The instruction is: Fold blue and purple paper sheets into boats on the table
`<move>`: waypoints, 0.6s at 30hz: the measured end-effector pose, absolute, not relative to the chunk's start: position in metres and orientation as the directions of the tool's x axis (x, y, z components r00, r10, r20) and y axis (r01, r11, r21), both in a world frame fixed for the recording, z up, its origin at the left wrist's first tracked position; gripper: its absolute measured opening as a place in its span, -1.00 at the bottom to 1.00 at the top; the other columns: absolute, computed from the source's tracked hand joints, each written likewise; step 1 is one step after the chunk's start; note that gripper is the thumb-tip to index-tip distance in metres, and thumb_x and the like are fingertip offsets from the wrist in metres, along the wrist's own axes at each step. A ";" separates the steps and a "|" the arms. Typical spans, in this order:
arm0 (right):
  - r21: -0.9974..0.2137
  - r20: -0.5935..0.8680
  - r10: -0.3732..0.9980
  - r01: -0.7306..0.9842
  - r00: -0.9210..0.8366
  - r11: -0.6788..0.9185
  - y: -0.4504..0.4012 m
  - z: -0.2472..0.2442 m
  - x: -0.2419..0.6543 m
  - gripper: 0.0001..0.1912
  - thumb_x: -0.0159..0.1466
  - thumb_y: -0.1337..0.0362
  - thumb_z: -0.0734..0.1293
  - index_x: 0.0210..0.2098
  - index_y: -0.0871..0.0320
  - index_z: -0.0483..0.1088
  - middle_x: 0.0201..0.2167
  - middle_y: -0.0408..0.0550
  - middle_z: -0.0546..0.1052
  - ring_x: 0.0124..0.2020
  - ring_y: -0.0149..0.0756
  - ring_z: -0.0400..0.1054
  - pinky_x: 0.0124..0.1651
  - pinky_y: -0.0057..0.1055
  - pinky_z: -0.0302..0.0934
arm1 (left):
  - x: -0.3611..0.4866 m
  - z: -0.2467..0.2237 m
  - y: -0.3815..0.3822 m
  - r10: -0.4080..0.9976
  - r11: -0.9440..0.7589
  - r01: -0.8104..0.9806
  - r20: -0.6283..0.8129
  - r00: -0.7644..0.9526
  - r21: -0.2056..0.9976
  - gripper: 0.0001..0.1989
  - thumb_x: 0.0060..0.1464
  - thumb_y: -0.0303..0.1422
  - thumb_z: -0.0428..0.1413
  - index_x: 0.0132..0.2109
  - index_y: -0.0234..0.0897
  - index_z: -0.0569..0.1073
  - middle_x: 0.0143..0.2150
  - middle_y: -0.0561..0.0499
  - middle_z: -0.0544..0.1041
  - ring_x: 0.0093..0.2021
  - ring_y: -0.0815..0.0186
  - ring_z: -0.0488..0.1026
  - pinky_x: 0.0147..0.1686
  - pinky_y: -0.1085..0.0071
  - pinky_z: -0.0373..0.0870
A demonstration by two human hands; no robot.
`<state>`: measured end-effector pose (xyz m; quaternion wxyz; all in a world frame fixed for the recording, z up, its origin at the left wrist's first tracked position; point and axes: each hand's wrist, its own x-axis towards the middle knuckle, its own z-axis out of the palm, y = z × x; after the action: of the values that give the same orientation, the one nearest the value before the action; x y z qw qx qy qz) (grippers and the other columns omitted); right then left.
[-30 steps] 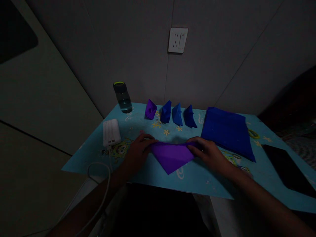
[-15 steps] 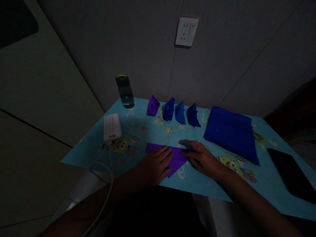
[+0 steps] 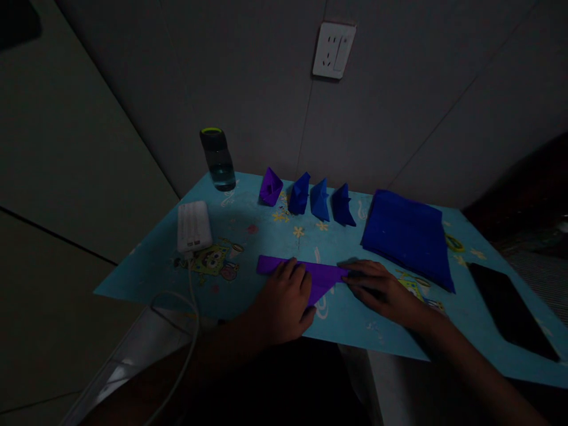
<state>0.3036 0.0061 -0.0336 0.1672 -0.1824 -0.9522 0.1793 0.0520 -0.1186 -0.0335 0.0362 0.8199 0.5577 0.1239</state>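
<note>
A folded purple sheet of origami paper (image 3: 323,276) lies near the front of the table, with a long straight upper edge and a slanting lower right side. My left hand (image 3: 286,302) rests on its middle, fingers bent and close together, holding it against the tabletop; the thumb is near the lower edge. At the paper's right corner, my right hand (image 3: 377,287) has its thumb and fingertips closed on the tip. Behind them stand folded paper boats: a purple one (image 3: 271,188), a dark blue one (image 3: 299,194), a lighter blue one (image 3: 319,199) and another dark blue one (image 3: 342,205).
A stack of blue paper (image 3: 408,236) lies to the right, with a black phone or tablet (image 3: 512,309) beyond it. On the left are a white power bank (image 3: 194,226) with a cable and a water bottle (image 3: 218,160). A wall with a socket (image 3: 334,50) rises behind the table.
My right hand has shifted right along the paper to its corner tip. My left hand's fingers have bent more. The whole view has moved slightly.
</note>
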 end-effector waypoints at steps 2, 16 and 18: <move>-0.457 0.251 0.444 0.299 -0.860 0.838 0.004 -0.032 0.301 -0.76 0.38 0.27 0.29 0.02 0.05 0.47 0.07 0.08 0.52 0.12 -0.08 0.38 0.14 -0.04 0.28 | 0.052 -0.031 -0.117 0.919 -0.387 0.901 0.155 0.362 0.197 -0.49 0.17 -0.22 0.07 0.13 -0.55 0.38 0.14 -0.41 0.43 0.26 -0.20 0.27 0.24 -0.06 0.21; -0.877 -0.037 0.709 0.363 -0.704 0.316 0.022 -0.022 0.280 -0.61 0.31 -0.06 0.32 -0.24 0.16 0.53 -0.32 -0.03 0.60 -0.27 -0.19 0.49 -0.17 -0.26 0.39 | 0.035 -0.004 -0.101 0.926 -0.377 0.863 0.137 0.351 0.337 -0.67 0.28 -0.36 -0.10 0.00 -0.37 0.49 -0.08 -0.19 0.61 -0.01 0.09 0.55 -0.01 0.14 0.48; -0.893 -0.076 0.677 0.352 -0.732 0.281 0.027 -0.023 0.277 -0.63 0.24 -0.04 0.39 -0.23 0.16 0.54 -0.33 -0.05 0.60 -0.29 -0.22 0.49 -0.20 -0.29 0.38 | 0.034 -0.004 -0.100 0.929 -0.370 0.863 0.137 0.344 0.344 -0.67 0.28 -0.35 -0.10 0.00 -0.35 0.50 -0.09 -0.17 0.62 -0.04 0.11 0.56 -0.02 0.17 0.47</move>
<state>0.2773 0.0267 -0.0233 0.1617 -0.3284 -0.7836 0.5019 0.0342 -0.1000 -0.0039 0.1058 0.8128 0.5512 0.1560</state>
